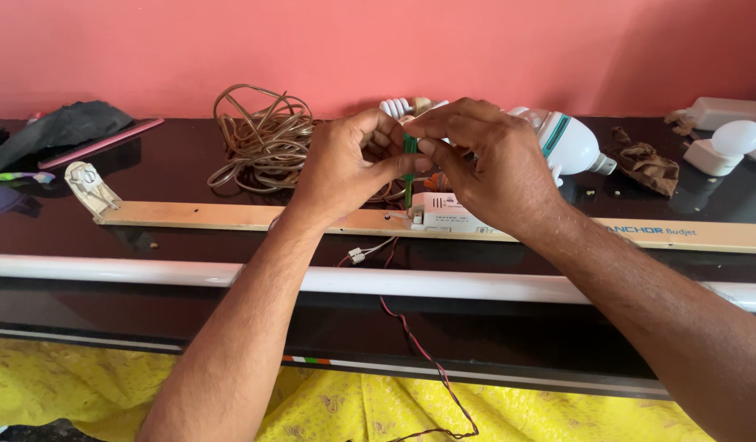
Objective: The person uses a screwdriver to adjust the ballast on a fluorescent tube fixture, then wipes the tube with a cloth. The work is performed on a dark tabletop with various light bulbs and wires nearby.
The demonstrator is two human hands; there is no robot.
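- The batten (230,215) lies across the tabletop (173,164).
- Behind the batten: wire coil (259,139), left; bulb (570,145), right.
- Before the batten: tube (476,285), lying parallel.
- On the batten: ballast box (447,214).

Both forearms reach up from the lower edge and converge at centre. The left hand (345,164) is curled, thumb and fingers pinched together; the right hand (484,155) arches over, fingertips (423,141) meeting the left's
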